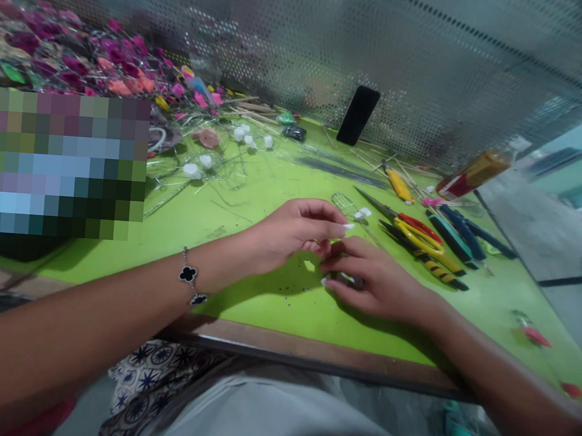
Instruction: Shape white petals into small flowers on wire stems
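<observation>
My left hand [303, 229], with a bracelet on its wrist, is held over the green tabletop [246, 288], thumb and fingers pinched together. A small white tip [349, 226] shows at its fingertips; whether this is a nail or a held piece is unclear. Close against it, my right hand [371, 277] has its fingers curled and closed. Something greyish [351, 279] shows between its thumb and fingers, too blurred to name. Just beyond both hands lie a coiled wire [344, 202] and a white lump [362, 214]. Dark specks dot the tabletop below.
Scissors [410, 229] and several pliers [452, 236] lie to the right, near a bottle of amber liquid [476, 172]. A phone [358, 115] leans on the perforated metal panel [293, 45]. Pink and purple flower pieces [108, 52] heap at the back left. A pixelated area covers the left.
</observation>
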Demonstrator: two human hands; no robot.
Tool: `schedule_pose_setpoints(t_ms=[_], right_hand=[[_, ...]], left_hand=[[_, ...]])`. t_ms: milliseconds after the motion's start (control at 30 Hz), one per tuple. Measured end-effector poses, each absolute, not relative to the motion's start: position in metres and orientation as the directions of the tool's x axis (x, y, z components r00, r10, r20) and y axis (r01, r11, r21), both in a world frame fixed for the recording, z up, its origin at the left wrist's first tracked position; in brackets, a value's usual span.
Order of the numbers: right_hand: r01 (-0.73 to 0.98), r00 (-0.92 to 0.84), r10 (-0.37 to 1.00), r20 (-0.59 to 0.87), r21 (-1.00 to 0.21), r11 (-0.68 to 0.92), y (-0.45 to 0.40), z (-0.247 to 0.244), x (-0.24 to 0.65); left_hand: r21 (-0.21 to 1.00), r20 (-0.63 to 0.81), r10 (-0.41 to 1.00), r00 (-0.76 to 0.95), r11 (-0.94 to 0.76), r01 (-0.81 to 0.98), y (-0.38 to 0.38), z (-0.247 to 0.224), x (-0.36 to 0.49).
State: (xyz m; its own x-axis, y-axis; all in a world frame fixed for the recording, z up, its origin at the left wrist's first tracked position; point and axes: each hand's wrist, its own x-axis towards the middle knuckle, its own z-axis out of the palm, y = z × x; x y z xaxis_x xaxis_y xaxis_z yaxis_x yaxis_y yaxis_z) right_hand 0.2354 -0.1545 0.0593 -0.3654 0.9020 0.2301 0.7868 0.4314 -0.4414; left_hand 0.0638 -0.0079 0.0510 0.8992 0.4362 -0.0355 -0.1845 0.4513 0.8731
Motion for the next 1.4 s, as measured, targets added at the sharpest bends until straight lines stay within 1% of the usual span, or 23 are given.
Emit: schedule_pose_setpoints(t_ms=[100, 367, 500, 767, 1033, 1233, 1300, 1400], right_hand=[[0.772, -0.385, 0.896, 0.223, -0.455, 0.444, -0.1536, 0.0581, 0.2365], [0.792, -0.358, 0.909, 0.212, -0.446, 0.416, -0.1531, 0.0579, 0.2383], [0.784, -0.373, 0.905, 0.205, -0.452, 0.425, -0.1530, 0.0593, 0.2402], [0.786, -0.402, 0.891, 0.212, -0.420, 0.454, -0.1525, 0.0560, 0.2381], [0.769, -0.402, 0.895, 0.190, -0.460, 0.443, -0.1530, 0.0580, 0.2400], [0.752, -0.355, 0.916, 0.185, -0.525, 0.398, -0.1541, 0.0583, 0.2417], [0.718, -0.329, 0.925, 0.188, -0.586, 0.375, -0.1549, 0.0590, 0.2427], [0.616, -0.226, 0.961, 0.162, -0.740, 0.270, -0.1567, 0.0598, 0.2450]], left_hand=[[0.877, -0.036, 0.443, 0.896, 0.444, -0.184, -0.0084, 0.0510, 0.0640], [0.883, -0.033, 0.448, 0.893, 0.432, -0.184, -0.0082, 0.0517, 0.0642], [0.884, -0.035, 0.446, 0.894, 0.432, -0.181, -0.0081, 0.0522, 0.0644], [0.889, -0.034, 0.444, 0.895, 0.423, -0.176, -0.0090, 0.0520, 0.0644], [0.893, -0.033, 0.448, 0.893, 0.415, -0.175, -0.0097, 0.0526, 0.0640], [0.883, -0.035, 0.464, 0.885, 0.429, -0.189, -0.0092, 0.0523, 0.0639], [0.879, -0.039, 0.468, 0.883, 0.435, -0.193, -0.0086, 0.0522, 0.0638], [0.877, -0.051, 0.475, 0.878, 0.442, -0.188, -0.0082, 0.0523, 0.0633]])
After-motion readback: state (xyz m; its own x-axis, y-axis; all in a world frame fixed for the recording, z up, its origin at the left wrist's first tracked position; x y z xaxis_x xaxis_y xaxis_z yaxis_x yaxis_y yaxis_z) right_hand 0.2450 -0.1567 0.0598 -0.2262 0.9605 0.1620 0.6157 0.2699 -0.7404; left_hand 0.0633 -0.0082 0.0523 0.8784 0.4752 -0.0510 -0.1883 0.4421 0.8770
